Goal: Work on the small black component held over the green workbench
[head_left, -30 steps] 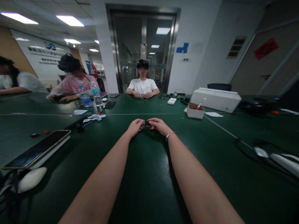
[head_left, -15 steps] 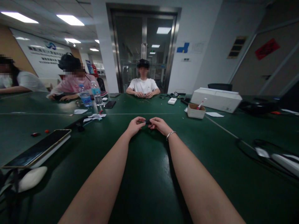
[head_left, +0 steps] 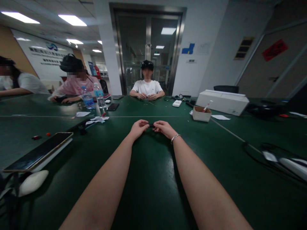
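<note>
Both arms stretch forward over the green table. My left hand and my right hand meet from either side at a small dark object. Its left end is pinched in the left fingertips, its right end in the right fingertips. The object is too small and dark to name, and the fingers hide part of it. A silver bracelet sits on my right wrist.
A phone lies on a white box at left, near a white mouse-like object. Two bottles, a small cardboard box and a large white box stand farther back. Three people sit across the table.
</note>
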### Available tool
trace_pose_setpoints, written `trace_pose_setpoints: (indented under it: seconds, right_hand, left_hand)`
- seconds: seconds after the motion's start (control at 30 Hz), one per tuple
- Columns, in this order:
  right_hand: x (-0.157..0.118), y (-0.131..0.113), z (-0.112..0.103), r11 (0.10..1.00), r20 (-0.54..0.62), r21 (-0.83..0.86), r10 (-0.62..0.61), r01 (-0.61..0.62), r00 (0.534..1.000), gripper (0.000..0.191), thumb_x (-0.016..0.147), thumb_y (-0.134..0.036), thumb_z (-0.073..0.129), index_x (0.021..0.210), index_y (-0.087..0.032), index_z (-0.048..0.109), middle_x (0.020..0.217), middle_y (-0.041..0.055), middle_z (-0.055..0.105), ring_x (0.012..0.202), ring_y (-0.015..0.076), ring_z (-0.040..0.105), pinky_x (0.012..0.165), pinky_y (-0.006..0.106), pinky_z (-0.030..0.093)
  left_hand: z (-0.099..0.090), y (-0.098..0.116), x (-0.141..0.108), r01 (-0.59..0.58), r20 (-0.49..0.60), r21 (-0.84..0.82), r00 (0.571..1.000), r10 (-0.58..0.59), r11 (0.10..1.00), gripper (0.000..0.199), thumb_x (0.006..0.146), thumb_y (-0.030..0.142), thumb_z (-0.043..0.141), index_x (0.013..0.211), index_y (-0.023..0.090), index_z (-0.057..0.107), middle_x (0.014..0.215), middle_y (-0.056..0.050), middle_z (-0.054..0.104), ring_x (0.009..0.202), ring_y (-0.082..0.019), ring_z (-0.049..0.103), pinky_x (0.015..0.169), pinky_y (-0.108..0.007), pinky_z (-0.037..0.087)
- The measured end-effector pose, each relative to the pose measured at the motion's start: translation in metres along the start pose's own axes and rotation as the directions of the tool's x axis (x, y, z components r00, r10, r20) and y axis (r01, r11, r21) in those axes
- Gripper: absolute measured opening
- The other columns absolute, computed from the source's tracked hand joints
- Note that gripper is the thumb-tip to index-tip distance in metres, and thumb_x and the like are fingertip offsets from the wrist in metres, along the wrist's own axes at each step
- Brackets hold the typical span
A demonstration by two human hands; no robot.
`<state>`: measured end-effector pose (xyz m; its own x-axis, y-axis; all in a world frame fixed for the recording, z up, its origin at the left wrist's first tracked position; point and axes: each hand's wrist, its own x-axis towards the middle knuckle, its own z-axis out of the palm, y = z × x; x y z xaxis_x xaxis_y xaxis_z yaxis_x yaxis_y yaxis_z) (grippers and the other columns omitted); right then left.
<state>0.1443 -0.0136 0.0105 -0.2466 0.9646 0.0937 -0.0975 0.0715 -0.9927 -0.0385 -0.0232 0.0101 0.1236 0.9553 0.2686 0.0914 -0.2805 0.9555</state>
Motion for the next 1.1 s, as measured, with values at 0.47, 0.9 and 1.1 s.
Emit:
trace_pose_setpoints:
  seconds: [0.47,0.9,1.1]
  right_hand:
    - [0.002,0.0012,-0.0007,1.0,0.003,-0.011,-0.004,0.004,1.0,0.008,0.08,-0.018,0.067,0.083,-0.011,0.063,0.062,0.0037,0.067,0.049,0.006,0.058,0.049,0.014,0.047]
    - [0.0014,0.0005,-0.0003,1.0,0.007,-0.007,0.0,0.0,1.0,0.006,0.082,-0.017,0.063,0.082,-0.011,0.062,0.062,0.0041,0.067,0.048,0.006,0.057,0.049,0.015,0.047]
    - [-0.0014,-0.0001,-0.0015,0.996,0.02,0.037,-0.078,0.077,0.997,0.04,0.069,-0.005,0.069,0.103,-0.021,0.055,0.079,-0.0029,0.064,0.046,0.0047,0.057,0.054,0.02,0.053]
  left_hand:
    - [0.0006,0.0012,-0.0008,0.028,0.017,-0.021,0.999,-0.028,0.999,0.031,0.068,0.026,0.073,0.095,0.013,0.062,0.088,-0.008,0.067,0.079,-0.016,0.063,0.068,-0.028,0.05]
    - [-0.0022,-0.0004,0.0008,-0.018,0.027,-0.063,0.999,0.019,0.998,0.036,0.06,0.021,0.076,0.092,0.014,0.063,0.097,-0.009,0.067,0.087,-0.017,0.063,0.082,-0.035,0.049]
    - [-0.0018,0.0009,0.0005,0.005,0.024,-0.038,1.0,-0.004,0.999,0.028,0.062,0.02,0.074,0.088,0.013,0.066,0.091,-0.008,0.069,0.083,-0.017,0.063,0.079,-0.033,0.049]
